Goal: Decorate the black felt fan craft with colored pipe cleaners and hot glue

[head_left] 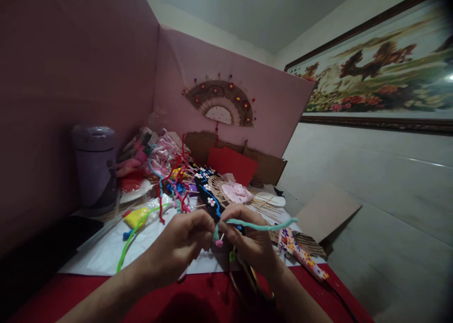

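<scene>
- While the right hand [250, 236] pinches the mint pipe cleaner [262, 226], its tail pointing right, the left hand [187, 237] curls at the bent left end; whether it grips, I cannot tell.
- Bending or winding seems underway; continuing would call for a steady left pinch and a right-hand turn.
- Farther off lies a black-edged fan [215, 187].

Pink panels [279, 101] far and left — a framed picture [382, 73] on the right wall [385, 186].
On the far panel hangs a brown fan [222, 95] dotted with red flowers [246, 105]; below it, red card [235, 165] rests against torn cardboard [271, 167]. A purple lidded container [95, 172] stands at left — and at right a tan board [331, 212] leans by the pale wall.
</scene>
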`<state>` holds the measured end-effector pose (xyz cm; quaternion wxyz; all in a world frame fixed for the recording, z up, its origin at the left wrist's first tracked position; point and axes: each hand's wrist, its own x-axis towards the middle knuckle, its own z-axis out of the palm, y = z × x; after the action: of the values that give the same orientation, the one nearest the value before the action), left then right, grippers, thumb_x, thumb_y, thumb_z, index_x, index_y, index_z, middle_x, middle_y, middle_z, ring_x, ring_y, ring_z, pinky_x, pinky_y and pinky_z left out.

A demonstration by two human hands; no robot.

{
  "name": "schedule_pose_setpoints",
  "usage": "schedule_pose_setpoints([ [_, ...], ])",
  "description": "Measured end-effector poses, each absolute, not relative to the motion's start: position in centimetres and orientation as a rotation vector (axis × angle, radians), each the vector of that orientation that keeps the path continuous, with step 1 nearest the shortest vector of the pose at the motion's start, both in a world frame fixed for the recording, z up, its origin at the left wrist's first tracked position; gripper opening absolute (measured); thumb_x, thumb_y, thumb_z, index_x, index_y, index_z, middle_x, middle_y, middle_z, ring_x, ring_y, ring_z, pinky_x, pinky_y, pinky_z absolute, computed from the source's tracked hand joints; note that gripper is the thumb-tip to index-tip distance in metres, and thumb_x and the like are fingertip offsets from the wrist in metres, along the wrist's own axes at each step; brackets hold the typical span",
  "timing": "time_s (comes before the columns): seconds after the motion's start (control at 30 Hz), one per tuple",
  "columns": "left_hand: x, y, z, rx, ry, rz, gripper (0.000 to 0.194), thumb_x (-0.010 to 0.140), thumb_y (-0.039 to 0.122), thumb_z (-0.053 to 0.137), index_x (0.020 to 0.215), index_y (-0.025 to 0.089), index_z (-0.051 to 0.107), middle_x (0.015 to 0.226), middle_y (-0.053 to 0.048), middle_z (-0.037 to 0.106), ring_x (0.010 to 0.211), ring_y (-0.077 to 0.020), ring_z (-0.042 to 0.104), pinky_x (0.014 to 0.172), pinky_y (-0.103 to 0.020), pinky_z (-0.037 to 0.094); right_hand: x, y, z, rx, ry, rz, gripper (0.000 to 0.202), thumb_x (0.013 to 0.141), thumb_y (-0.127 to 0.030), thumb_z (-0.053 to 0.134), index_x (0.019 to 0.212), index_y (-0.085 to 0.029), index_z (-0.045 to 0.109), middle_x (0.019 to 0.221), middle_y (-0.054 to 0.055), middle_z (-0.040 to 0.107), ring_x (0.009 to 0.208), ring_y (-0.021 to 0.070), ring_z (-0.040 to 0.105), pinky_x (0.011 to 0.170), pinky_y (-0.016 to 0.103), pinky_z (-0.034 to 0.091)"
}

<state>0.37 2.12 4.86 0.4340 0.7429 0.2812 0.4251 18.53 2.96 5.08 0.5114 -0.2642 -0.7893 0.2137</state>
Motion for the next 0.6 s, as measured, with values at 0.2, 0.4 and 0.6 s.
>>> schedule_pose_setpoints([
  [0.2, 0.8, 2.4, 4.3, 1.538, 0.613, 1.169, 0.026, 0.081, 0.041, 0.056, 0.076, 0.017, 0.05, 0.056, 0.007, 0.042, 0.042, -0.0052, 0.031, 0.037, -0.018, 0.024, 17.9, 2.8, 5.5, -0.61, -1.972, 0.546, 0.01, 0.084, -0.022, 0.058, 0.076, -0.017, 0.061, 0.069, 0.001, 0.058, 0.062, 0.012, 0.053, 0.057, 0.024, 0.042],
  [0.4, 1.3, 2.4, 3.8, 1.656, 0.772, 1.446, 0.016, 0.083, 0.028, 0.056, 0.072, 0.016, 0.054, 0.061, 0.003, 0.049, 0.057, -0.0083, 0.043, 0.051, -0.018, 0.037, 17.5, 2.6, 5.4, -0.553, -2.049, 0.352, 0.009, 0.083, -0.019, 0.054, 0.079, -0.016, 0.061, 0.069, 0.002, 0.058, 0.063, 0.0125, 0.052, 0.059, 0.025, 0.041],
  [0.6, 1.3, 2.4, 4.1, 1.625, 0.703, 1.405, 0.012, 0.079, 0.02, 0.057, 0.085, 0.016, 0.066, 0.065, 0.001, 0.055, 0.047, -0.0073, 0.044, 0.038, -0.017, 0.037, 17.7, 2.6, 5.1, -0.667, -2.013, 0.418, 0.01, 0.085, -0.021, 0.053, 0.077, -0.016, 0.058, 0.068, 0.001, 0.057, 0.061, 0.0121, 0.053, 0.058, 0.025, 0.043],
])
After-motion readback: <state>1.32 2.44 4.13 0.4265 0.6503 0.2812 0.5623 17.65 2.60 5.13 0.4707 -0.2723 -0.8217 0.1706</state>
